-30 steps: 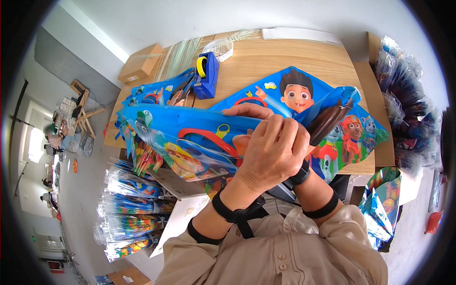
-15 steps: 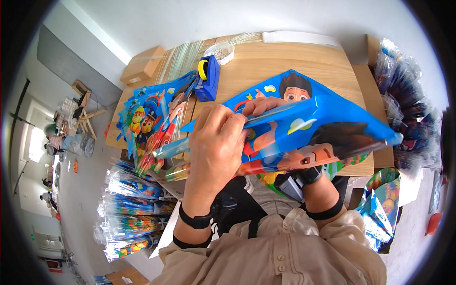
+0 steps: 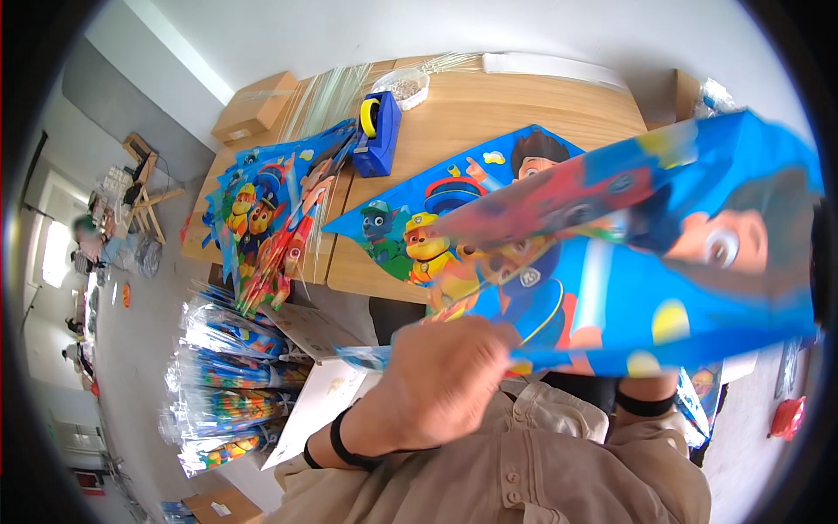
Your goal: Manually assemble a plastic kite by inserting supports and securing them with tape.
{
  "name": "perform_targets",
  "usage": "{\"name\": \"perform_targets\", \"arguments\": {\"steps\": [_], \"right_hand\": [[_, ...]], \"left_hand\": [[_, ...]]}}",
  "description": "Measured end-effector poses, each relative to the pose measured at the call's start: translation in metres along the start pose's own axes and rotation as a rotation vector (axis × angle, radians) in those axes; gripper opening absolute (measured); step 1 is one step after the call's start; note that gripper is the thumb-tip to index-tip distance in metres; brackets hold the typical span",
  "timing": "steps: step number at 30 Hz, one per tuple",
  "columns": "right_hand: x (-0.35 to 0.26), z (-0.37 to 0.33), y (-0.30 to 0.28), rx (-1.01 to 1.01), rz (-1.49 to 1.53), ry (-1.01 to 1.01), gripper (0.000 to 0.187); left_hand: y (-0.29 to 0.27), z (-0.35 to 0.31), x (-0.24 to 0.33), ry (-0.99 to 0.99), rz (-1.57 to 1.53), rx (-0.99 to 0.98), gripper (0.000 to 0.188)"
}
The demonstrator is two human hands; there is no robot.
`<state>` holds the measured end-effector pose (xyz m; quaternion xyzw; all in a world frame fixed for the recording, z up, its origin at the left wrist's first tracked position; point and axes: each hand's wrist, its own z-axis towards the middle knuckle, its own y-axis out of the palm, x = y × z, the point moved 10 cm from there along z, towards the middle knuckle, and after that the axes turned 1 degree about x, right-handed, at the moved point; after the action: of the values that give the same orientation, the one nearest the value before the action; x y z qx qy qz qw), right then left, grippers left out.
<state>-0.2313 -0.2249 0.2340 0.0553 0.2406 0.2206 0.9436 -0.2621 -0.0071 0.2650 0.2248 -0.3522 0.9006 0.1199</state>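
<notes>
Basically, blue printed sheet (image 3: 633,284) spans centre to 3 o'clock; probably light, floppy, slick, best held by edges. Left hand (image 3: 449,377): fingers clamped on its 8 o'clock end; right hand hidden, fingers can't tell.

- No words or numbers can be read on anything in view.
- The cardboard box (image 3: 260,103) at the table's back left bears a small pale label (image 3: 239,134); its print is too small to make out.
- The brown carton (image 3: 202,505) on the floor at lower left carries a white label (image 3: 220,509), likewise illegible.
- The held blue sheet (image 3: 646,275) shows a pale printed badge (image 3: 530,278) on a dark blue cap; no lettering on it is legible.
</notes>
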Motion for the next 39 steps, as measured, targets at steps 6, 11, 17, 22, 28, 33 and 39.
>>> {"name": "perform_targets", "arguments": {"steps": [6,11,17,22,28,33,39], "right_hand": [[-0.114,-0.059,-0.115,0.603,-1.114,0.719,0.014],[-0.086,-0.155,-0.152,0.244,-1.456,1.239,0.015],[-0.050,-0.202,-0.204,0.313,-1.807,1.112,0.014],[-0.023,-0.187,-0.259,0.270,-2.002,1.083,0.014],[0.004,-0.199,-0.290,0.153,-2.201,1.112,0.008],[0.007,-0.223,-0.295,0.156,-2.311,0.996,0.010],[0.011,-0.210,-0.284,0.190,-2.346,0.917,0.028]], "left_hand": [[-0.044,-0.036,-0.135,-0.590,-0.016,0.299,0.012],[-0.017,-0.055,-0.244,-0.642,0.357,-0.034,0.010],[0.040,-0.032,-0.309,-0.490,0.616,-0.150,0.014],[0.073,0.026,-0.375,-0.420,0.682,-0.231,0.013],[0.114,0.031,-0.432,-0.526,0.659,-0.321,0.010],[0.138,0.015,-0.448,-0.512,0.680,-0.309,0.011],[0.119,0.014,-0.433,-0.477,0.650,-0.153,0.022]]}}
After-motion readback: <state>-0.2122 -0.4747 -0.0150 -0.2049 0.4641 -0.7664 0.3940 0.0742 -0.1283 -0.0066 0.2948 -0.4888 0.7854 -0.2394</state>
